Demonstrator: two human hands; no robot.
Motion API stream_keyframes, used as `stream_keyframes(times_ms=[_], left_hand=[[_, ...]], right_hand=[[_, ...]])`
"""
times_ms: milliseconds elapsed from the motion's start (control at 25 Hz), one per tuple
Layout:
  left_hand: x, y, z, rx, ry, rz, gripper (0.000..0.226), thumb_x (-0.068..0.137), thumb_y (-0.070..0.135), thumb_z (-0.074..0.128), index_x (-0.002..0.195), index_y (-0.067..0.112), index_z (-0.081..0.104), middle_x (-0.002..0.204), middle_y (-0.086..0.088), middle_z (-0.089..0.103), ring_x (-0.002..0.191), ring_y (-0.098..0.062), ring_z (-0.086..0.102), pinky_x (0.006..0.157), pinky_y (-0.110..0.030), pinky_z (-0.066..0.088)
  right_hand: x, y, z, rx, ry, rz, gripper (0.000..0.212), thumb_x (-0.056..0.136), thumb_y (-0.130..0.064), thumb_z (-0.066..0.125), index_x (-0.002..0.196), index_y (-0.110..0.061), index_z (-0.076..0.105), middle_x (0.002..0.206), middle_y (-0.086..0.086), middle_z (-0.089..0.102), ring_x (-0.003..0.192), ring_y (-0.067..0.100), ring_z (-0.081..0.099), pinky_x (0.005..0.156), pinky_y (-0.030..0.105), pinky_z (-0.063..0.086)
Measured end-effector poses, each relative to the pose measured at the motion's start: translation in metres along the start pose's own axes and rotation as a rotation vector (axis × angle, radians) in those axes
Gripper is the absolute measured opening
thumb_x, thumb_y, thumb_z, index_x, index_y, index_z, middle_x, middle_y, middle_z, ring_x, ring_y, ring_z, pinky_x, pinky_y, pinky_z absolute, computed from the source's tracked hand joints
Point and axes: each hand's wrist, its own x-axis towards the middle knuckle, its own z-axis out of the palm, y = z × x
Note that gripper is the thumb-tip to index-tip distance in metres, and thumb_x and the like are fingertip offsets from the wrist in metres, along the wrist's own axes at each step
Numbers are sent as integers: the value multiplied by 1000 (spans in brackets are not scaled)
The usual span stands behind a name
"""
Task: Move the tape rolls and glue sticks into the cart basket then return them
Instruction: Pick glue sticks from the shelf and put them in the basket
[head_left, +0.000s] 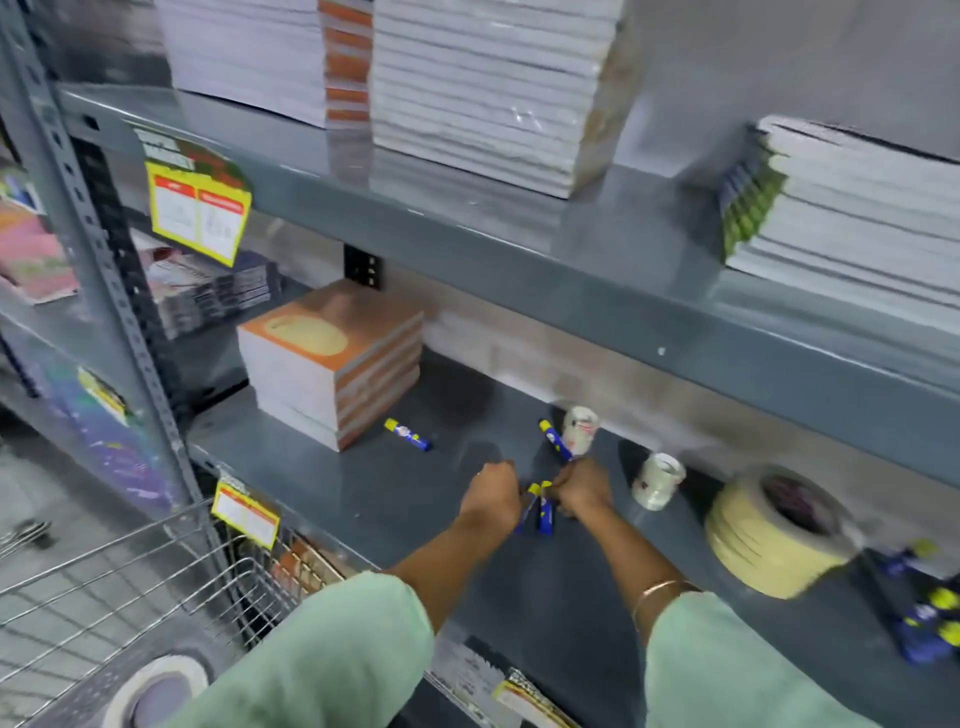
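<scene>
Both hands, left (491, 496) and right (582, 491), clamp glue sticks (540, 512) between them above the shelf (415, 483).

Both arms reach forward, sleeves pushed up the forearms; left hand (491, 493) and right hand (582, 488) are fisted close together, knuckles up; right wrist bangled.

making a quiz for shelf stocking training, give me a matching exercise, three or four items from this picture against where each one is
Items:
1. stack of masking tape rolls
2. lone glue stick
3. white tape roll
4. orange-covered books

Places:
A. in the cart basket
B. lower shelf, right of the hands
C. lower shelf, left rear
D. lying just right of the books

Pairs: 1-B, 2-D, 3-A, 4-C
</scene>
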Motion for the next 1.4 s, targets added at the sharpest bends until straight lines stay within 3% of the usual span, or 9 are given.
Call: stream_keyframes(times_ms=[120,400,560,680,880,1040,1240,1320,1400], left_hand=[[9,5,16,64,-57,-85,26,84,14,57,101,-5,58,114,-27,62,107,-42,59,86,-44,51],[3,2,15,0,43,-162,21,88,12,51,99,-6,58,113,-27,61,107,-44,58,86,-44,49],[-5,-22,-21,-187,211,-216,32,85,14,54,56,4,46,90,-31,61,82,-47,57,66,-43,46],[-23,-59,-53,-254,380,-275,33,80,7,55,51,9,38,71,-25,53,69,-45,50,58,-34,34],[-91,-165,-107,-343,622,-499,7,74,7,64,68,2,65,72,-25,71,71,-35,68,62,-37,50],[-171,-252,-138,-330,738,-752,34,75,9,67,44,6,54,75,-37,66,66,-34,63,58,-36,37],[-259,-377,-120,-297,573,-1162,28,73,15,70,53,2,56,92,-36,67,83,-35,67,72,-42,50],[-284,-418,-102,-277,485,-1262,16,73,12,71,72,-3,66,100,-33,67,96,-36,66,77,-40,50],[-302,-455,-79,-287,401,-1315,34,74,13,72,102,-7,65,110,-30,65,105,-35,63,86,-39,48]], right_hand=[[6,4,12,-30,11,31,16,89,-13,57,96,-2,66,107,21,69,92,29,67,80,38,54],[-8,-6,11,-74,-9,3,30,88,-21,58,107,2,65,116,24,66,107,35,64,80,35,52],[-21,-50,11,9,-31,-152,22,87,-15,59,90,6,66,99,29,68,93,31,63,66,29,40],[-56,-103,30,74,-54,-310,12,81,-9,61,75,1,66,76,27,60,71,31,54,60,29,33],[-137,-188,107,127,-296,-614,20,79,-3,59,60,-8,61,75,29,67,65,26,54,58,30,35],[-194,-223,202,-4,-489,-704,13,81,-7,62,84,0,71,94,28,71,81,34,66,60,33,37],[-257,-208,339,-225,-803,-656,21,84,-9,62,67,4,65,55,15,50,66,20,51,46,27,23],[-279,-187,393,-311,-901,-617,20,83,-9,61,71,6,64,63,20,47,62,18,46,46,26,25],[-297,-160,440,-377,-963,-567,21,85,-10,61,91,9,66,80,30,53,76,22,59,58,25,29]])
